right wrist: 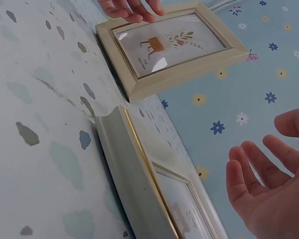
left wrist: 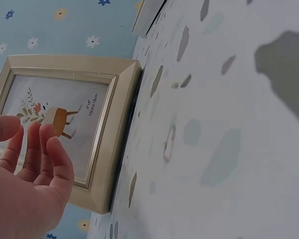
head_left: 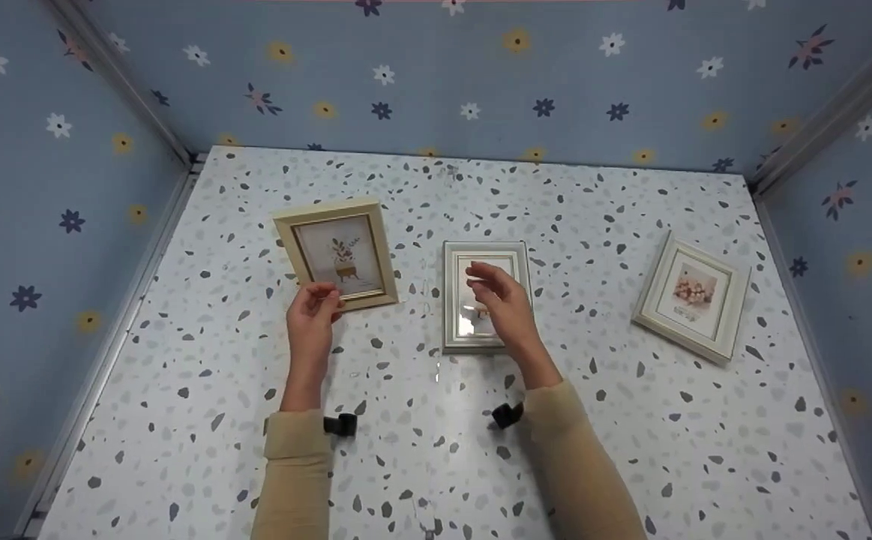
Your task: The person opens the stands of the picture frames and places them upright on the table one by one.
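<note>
A cream photo frame [head_left: 387, 259] stands propped up at the left, its picture showing a plant in a brown pot on legs. Before its lower edge is my left hand [head_left: 310, 322], fingers loosely bent; the left wrist view shows nothing between thumb and fingertips. A pale grey-white photo frame [head_left: 448, 300] lies face up in the middle of the table. My right hand [head_left: 510, 311] hovers over it with relaxed, parted fingers, holding nothing, and covers part of its picture. In the right wrist view, the right hand [right wrist: 274, 194] is apart from both frames.
Toward the right, another whitish photo frame [head_left: 653, 296] with a pink flower picture sits at an angle. The speckled white table [head_left: 406, 465] is bounded by blue flowered panels [head_left: 450, 82] at the back and both sides.
</note>
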Demonstrator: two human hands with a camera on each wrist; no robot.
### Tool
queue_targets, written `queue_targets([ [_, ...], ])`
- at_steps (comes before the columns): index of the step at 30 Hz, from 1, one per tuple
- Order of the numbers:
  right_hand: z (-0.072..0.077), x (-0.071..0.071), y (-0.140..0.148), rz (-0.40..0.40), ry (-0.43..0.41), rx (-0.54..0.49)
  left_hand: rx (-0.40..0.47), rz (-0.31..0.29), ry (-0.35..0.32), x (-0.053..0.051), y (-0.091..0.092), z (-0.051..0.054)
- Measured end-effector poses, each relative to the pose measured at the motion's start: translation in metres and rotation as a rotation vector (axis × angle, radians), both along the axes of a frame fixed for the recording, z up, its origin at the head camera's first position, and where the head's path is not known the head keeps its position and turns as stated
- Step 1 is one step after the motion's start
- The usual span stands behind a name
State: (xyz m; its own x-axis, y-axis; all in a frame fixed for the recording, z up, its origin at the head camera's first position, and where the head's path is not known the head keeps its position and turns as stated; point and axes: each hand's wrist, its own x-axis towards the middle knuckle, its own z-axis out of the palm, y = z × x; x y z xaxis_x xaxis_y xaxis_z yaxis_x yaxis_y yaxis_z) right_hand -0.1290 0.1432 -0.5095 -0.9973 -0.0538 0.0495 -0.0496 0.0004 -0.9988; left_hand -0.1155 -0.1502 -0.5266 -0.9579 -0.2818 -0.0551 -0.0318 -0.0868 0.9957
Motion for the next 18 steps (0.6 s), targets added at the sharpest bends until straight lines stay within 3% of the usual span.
queue_targets([
  [10, -0.007, 0.014, 0.024, -0.111, -0.108, -0.099, 0.023, -0.101, -0.013, -0.001, 0.025, 0.005],
  [18, -0.006, 0.019, 0.042, -0.207, -0.143, -0.088, 0.004, -0.168, -0.008, -0.003, 0.051, 0.004],
])
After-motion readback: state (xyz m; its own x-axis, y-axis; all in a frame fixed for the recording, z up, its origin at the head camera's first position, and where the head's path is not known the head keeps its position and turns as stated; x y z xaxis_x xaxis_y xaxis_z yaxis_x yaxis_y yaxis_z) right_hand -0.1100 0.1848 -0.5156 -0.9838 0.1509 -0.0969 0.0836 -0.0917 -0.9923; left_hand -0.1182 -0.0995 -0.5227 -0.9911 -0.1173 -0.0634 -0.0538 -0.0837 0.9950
